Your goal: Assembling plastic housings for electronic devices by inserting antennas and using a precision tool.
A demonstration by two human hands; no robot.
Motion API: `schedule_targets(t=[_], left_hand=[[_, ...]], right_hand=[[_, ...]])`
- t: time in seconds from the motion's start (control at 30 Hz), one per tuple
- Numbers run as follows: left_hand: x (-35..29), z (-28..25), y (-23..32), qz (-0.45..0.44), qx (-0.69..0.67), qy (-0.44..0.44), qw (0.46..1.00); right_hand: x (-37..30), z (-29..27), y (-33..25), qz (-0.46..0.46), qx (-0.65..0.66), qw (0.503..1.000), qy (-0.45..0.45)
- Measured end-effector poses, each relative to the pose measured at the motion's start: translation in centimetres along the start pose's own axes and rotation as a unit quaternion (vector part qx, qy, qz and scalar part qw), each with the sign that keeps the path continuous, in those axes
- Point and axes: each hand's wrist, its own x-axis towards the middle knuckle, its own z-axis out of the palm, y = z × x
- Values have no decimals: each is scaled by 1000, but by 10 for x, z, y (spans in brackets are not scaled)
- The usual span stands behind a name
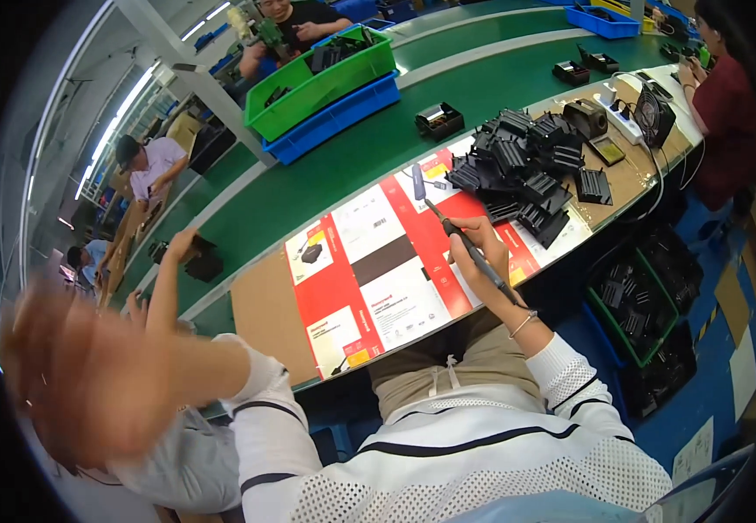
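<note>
My right hand [493, 248] is closed round a dark pen-shaped soldering iron [488, 268], its thin tip pointing up and away over the board. Under it, flattened red and white printed cardboard [315, 295] covers the bench. Just beyond and to the right lies a heap of black plastic housings [517, 161]. My left hand [103, 375] is raised at the left, close to the camera and off the bench. Motion smears its fingers, so I cannot tell what, if anything, it holds.
A green bin [260, 115] of black parts sits on a blue bin [336, 120] on the green conveyor [378, 144]. A power strip [619, 118] and small black fan [654, 115] stand at the right. A co-worker's hand [179, 247] holds a black part at left. Full crates [638, 305] stand on the floor.
</note>
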Motion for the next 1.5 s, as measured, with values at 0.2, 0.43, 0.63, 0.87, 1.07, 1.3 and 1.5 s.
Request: schedule_targets(t=[0.2,0.43,0.63,0.87,1.07,1.3,1.5], left_hand=[[-152,206,-175,-426,-93,-241,867],[-292,306,-227,-320,34,-370,872],[-309,324,-235,-258,160,-411,860],[-291,238,-191,-216,186,-369,885],[-276,144,-83,-235,239,-383,860],[-251,106,-15,-359,190,-417,813],[-251,102,-23,-382,85,-440,808]], right_hand=[[-5,-3,9,-136,-108,985,26],[57,-59,-17,-250,-317,914,28],[111,-79,-16,-192,-496,845,56],[113,-90,-1,-102,-448,887,37],[104,-81,-18,-138,-382,911,66],[44,-6,-27,-180,-423,878,-133],[26,24,-15,-116,-487,845,-185]])
